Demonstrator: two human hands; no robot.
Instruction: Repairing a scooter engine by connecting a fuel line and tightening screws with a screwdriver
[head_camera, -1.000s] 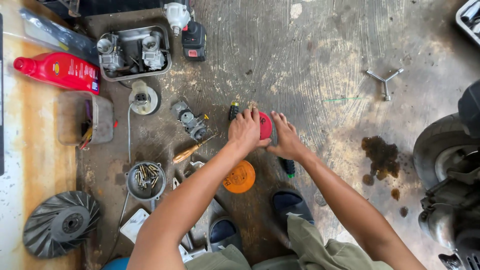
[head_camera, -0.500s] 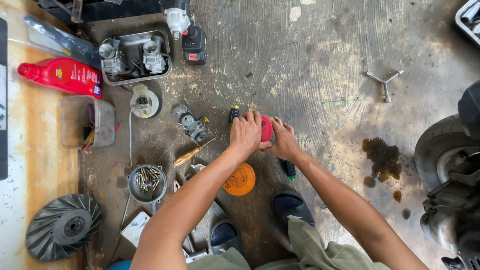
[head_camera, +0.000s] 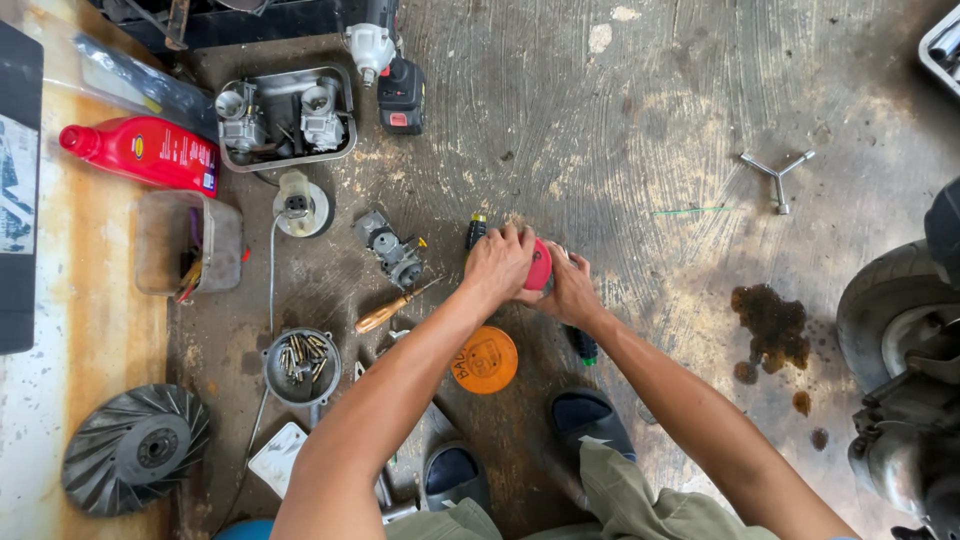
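Both hands work one red round part (head_camera: 540, 265) at floor centre: left hand (head_camera: 497, 262) clamped over it, right hand (head_camera: 570, 290) cupping beneath. Next move needs steady counter-grip.

Single head-worn view, which looked almost straight down from above a crouching person onto a stained concrete floor (head_camera: 620, 130). The forearms entered from six o'clock, and the left hand (head_camera: 497, 265) and right hand (head_camera: 572, 292) met near frame centre at arm's length. A red bottle (head_camera: 140, 152) lay towards ten o'clock, a tyre (head_camera: 880, 310) at three o'clock (no second view overlapped).
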